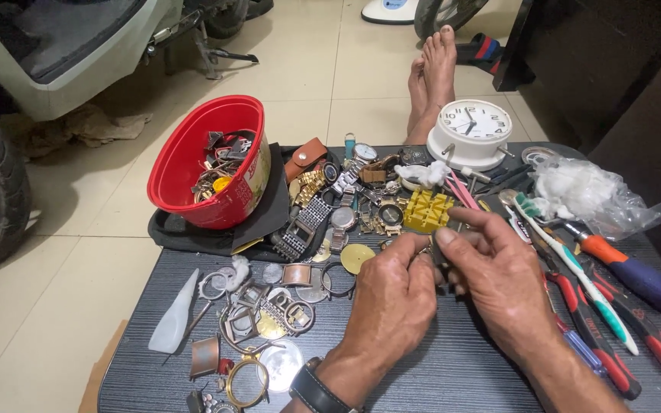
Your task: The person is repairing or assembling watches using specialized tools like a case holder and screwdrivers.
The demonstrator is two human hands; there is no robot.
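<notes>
my left hand (389, 300) and right hand (499, 277) pinch a small dark watch part (439, 256) together above the dark grooved table (453, 359). watch cases (258, 317) clutter it, beside a red bowl (210, 164). pale floor tiles (323, 73) lie beyond.

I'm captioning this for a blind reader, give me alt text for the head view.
Two bare hands, left hand and right hand, pinch a small part over a dark table strewn with watch cases. A red bowl of parts, a white alarm clock and screwdrivers lie around.

Left hand (392, 294) and right hand (499, 275) close together, fingertips meeting — both pinched, wrists low, palms down.
</notes>
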